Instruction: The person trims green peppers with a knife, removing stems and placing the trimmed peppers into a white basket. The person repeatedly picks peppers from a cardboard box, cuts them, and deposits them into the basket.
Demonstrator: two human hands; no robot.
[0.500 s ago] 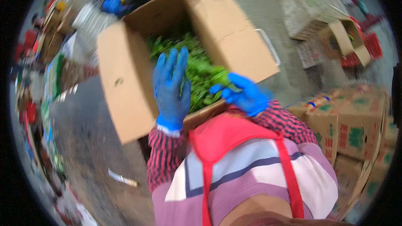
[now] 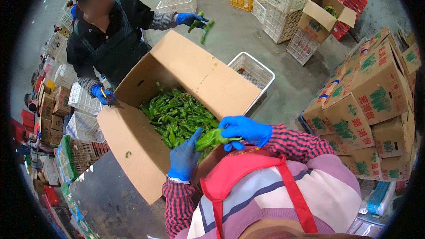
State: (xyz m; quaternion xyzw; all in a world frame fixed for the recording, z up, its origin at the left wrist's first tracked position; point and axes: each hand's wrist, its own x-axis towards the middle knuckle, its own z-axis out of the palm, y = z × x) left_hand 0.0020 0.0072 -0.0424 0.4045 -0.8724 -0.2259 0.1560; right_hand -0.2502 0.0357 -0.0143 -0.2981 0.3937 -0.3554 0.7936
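A bunch of long green peppers [image 2: 210,138] is held by the stem end in my right hand [image 2: 246,131], which wears a blue glove and is closed round it. Right at the peppers' pointed ends is my blue-gloved left hand [image 2: 183,159]. One finger of it stretches up along them, while the others are partly hidden; it looks open. Both hands are over the near side of a large cardboard box [image 2: 201,76] with its flaps spread. Inside lies a heap of green peppers [image 2: 179,113].
Across the box stands a co-worker [image 2: 110,40] with green peppers [image 2: 206,31] at one gloved hand [image 2: 189,19]. A white crate [image 2: 261,71] sits behind the right flap. Stacked cartons [image 2: 361,106] rise at my right; a dark tabletop [image 2: 108,197] lies at my left.
The view has tilted up, bringing the co-worker and far crates into sight. My left hand has come down from over the heap to the peppers in my right hand.
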